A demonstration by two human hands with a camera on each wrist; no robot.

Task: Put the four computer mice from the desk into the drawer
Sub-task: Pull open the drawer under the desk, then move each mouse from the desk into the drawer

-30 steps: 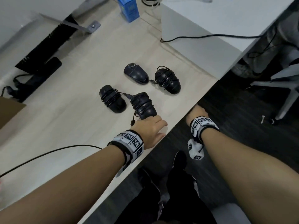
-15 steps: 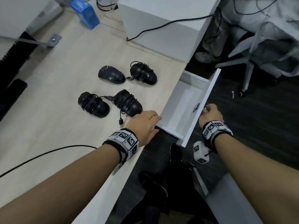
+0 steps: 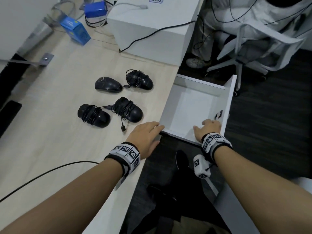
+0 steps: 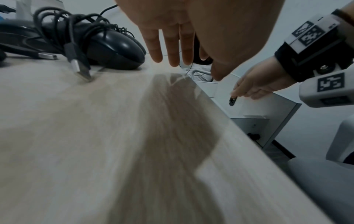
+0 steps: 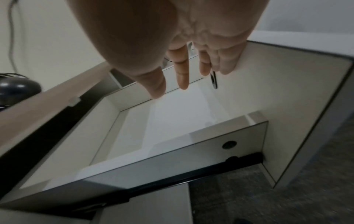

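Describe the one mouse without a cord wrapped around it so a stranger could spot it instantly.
On the light wooden desk, left of the open white drawer, four black mice lie in two rows. Take the far row's left one, the bare mouse: its smooth shell shows, while the other three are bound in cable.

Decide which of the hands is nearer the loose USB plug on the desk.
Left. The left hand lies flat just beside the USB plug; the right hand is over the open drawer.

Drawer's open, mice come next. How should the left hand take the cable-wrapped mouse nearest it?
Reach the left hand down from above and grip the nearest mouse across its two long sides, fingers over the cable coils. It lies flat on the desk; its loose USB plug will probably trail.
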